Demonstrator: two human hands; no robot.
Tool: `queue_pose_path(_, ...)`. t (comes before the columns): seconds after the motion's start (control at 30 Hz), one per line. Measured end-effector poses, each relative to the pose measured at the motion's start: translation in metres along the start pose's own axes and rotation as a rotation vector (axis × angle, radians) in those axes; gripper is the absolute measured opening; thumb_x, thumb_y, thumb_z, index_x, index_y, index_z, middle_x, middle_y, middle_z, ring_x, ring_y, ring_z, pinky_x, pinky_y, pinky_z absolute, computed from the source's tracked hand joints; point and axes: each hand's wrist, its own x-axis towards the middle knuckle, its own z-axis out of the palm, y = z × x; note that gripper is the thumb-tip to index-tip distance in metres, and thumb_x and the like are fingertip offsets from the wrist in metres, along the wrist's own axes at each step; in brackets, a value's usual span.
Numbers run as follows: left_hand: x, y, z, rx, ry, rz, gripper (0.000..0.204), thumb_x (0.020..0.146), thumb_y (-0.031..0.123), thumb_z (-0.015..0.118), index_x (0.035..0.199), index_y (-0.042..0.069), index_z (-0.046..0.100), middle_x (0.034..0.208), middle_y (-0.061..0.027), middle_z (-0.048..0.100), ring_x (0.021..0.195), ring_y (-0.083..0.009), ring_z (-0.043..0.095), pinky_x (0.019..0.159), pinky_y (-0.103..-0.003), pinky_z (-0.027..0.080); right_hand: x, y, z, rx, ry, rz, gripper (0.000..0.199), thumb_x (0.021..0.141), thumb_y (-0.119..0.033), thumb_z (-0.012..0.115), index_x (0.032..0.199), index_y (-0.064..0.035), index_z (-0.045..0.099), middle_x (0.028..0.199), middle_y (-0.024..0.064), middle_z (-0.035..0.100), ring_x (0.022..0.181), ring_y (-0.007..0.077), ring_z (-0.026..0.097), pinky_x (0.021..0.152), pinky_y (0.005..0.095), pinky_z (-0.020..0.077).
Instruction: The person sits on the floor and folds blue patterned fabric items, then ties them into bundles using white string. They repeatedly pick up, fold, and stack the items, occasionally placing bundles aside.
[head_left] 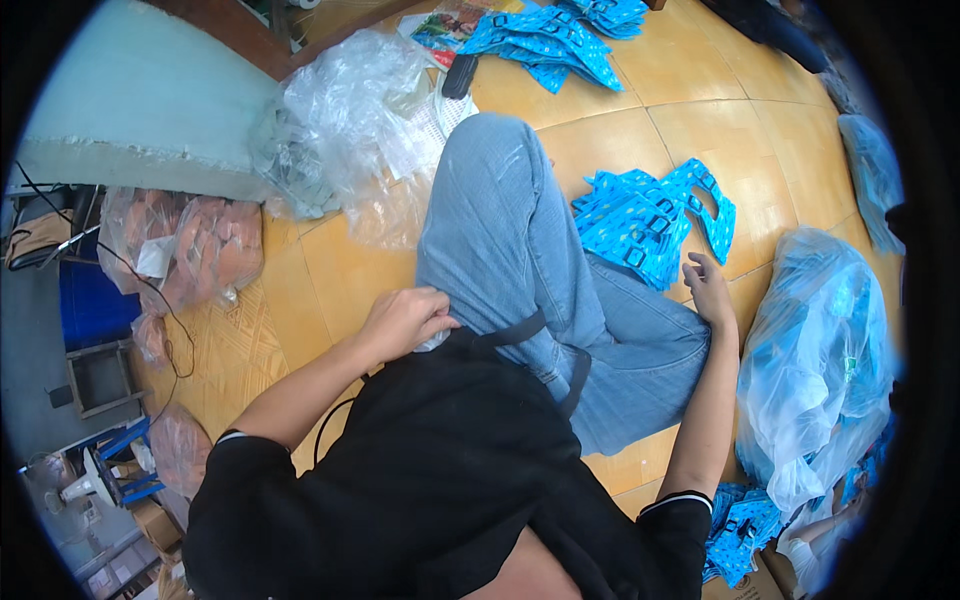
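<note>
My left hand (405,322) rests at my hip beside the jeans, its fingers curled together. A bit of clear plastic (433,342) shows beneath those fingers; the rest of it is hidden. Past my folded right leg, my right hand (708,288) hovers with fingers apart and slightly bent, holding nothing. Close to its fingertips lies a fanned stack of flat blue printed pieces (630,225) with black rectangular marks. One blue piece with a cut-out opening (712,215) sticks out at the stack's right side.
More blue pieces (545,45) lie on the tiled floor ahead. A big clear bag of blue pieces (815,360) stands at my right, with loose ones (742,530) behind it. Crumpled clear plastic (350,110) and a bag of orange-brown items (190,245) are at the left, near a pale wall (150,100).
</note>
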Motion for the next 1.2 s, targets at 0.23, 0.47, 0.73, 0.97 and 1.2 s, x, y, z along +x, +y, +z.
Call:
queue_pose_path(0.23, -0.006, 0.012, 0.005, -0.060, -0.091, -0.215, 0.036, 0.069, 0.030, 0.079, 0.082, 0.005, 0.055, 0.082, -0.0106, 0.059, 0.082, -0.0305, 0.059, 0.068, -0.041, 0.047, 0.001, 0.002, -0.001, -0.019, 0.011, -0.034, 0.037, 0.091, -0.024, 0.059, 0.120, -0.0011, 0.057, 0.086, 0.0163, 0.067, 0.079, 0.0220, 0.064, 0.073, 0.0341, 0.0499)
queue_pose_path(0.47, -0.019, 0.021, 0.012, 0.027, -0.074, -0.178, 0.053, 0.060, 0.030, 0.084, 0.095, 0.007, 0.051, 0.095, -0.0116, 0.052, 0.097, -0.0326, 0.053, 0.079, -0.041, 0.046, -0.003, -0.005, -0.002, -0.023, 0.020, -0.030, 0.037, 0.091, -0.024, 0.059, 0.121, -0.0013, 0.057, 0.087, 0.0169, 0.067, 0.080, 0.0223, 0.064, 0.074, 0.0344, 0.0498)
queue_pose_path(0.73, -0.009, 0.033, -0.019, -0.058, -0.230, -0.153, 0.042, 0.069, 0.025, 0.079, 0.095, 0.004, 0.054, 0.091, -0.0110, 0.056, 0.091, -0.0285, 0.057, 0.075, -0.039, 0.047, -0.002, -0.010, 0.001, -0.071, 0.022, -0.053, 0.040, 0.091, -0.027, 0.061, 0.121, -0.0007, 0.056, 0.098, 0.0206, 0.067, 0.090, 0.0280, 0.066, 0.080, 0.0367, 0.0516)
queue_pose_path(0.97, 0.073, 0.077, -0.025, -0.417, -0.101, 0.019, 0.029, 0.085, 0.018, 0.067, 0.107, 0.000, 0.059, 0.093, -0.0137, 0.063, 0.086, -0.0237, 0.062, 0.072, -0.034, 0.050, 0.004, -0.010, 0.013, -0.133, -0.012, -0.093, 0.057, 0.084, -0.037, 0.065, 0.125, 0.0013, 0.055, 0.111, 0.0254, 0.062, 0.097, 0.0362, 0.064, 0.087, 0.0408, 0.0492)
queue_pose_path(1.2, 0.222, 0.102, 0.073, -0.349, 0.204, 0.076, 0.048, 0.086, 0.024, 0.064, 0.124, -0.001, 0.052, 0.114, -0.0225, 0.055, 0.103, -0.0341, 0.057, 0.090, -0.038, 0.046, 0.005, -0.003, 0.013, 0.037, -0.020, -0.050, 0.065, 0.082, -0.034, 0.067, 0.133, 0.0004, 0.047, 0.120, 0.0252, 0.059, 0.107, 0.0358, 0.060, 0.091, 0.0399, 0.0476)
